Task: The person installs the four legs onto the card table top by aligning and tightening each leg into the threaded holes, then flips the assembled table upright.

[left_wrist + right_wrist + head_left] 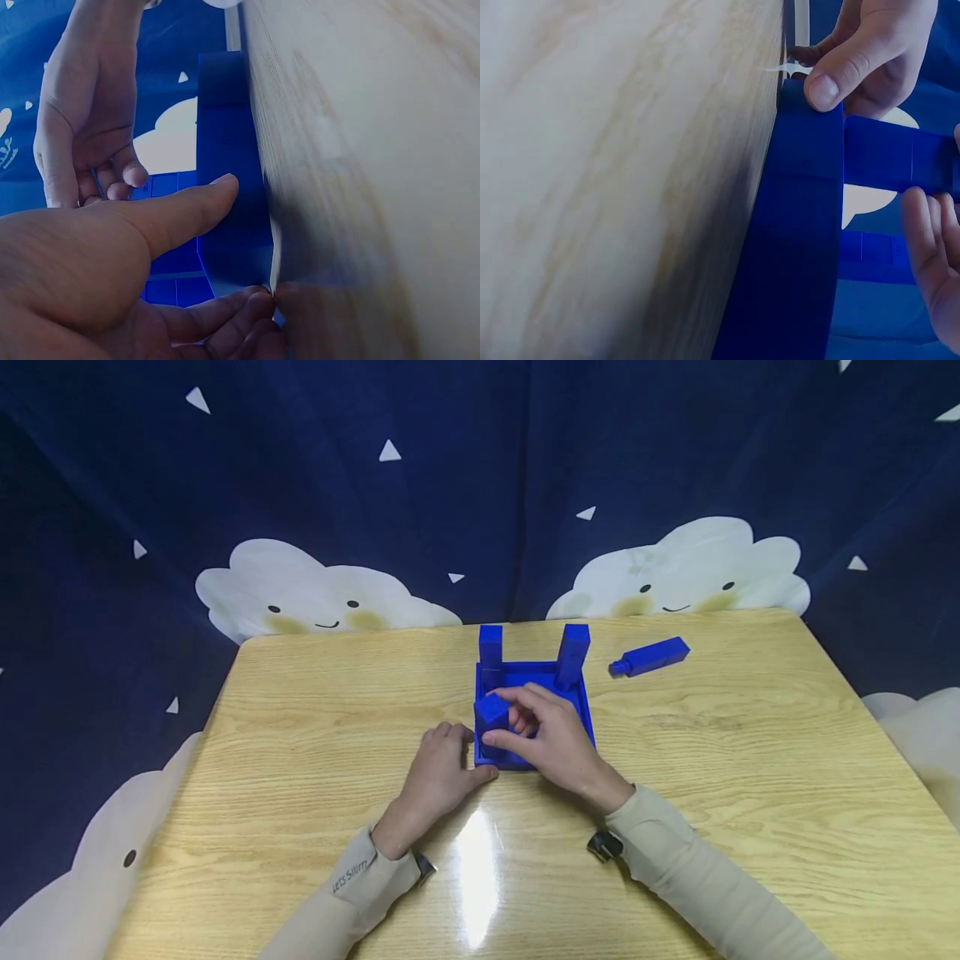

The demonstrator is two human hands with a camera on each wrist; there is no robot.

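Note:
A shallow blue square frame (588, 720) lies on the table with its raised rim upward. Blue square posts stand at its back left (491, 652) and back right (573, 652) corners. My right hand (558, 745) pinches a third blue post (492, 713), upright at the front left corner, between thumb and fingers near its top. My left hand (437, 778) grips that same corner of the frame. Its thumb (191, 214) presses the front wall, and its fingers bend around the left side. The post's foot is partly hidden behind the rim.
A loose blue post (655, 657) with a narrow peg at one end lies right of the frame. The wooden table (337, 693) reaches back to a dark blue curtain (480, 485) printed with clouds and triangles.

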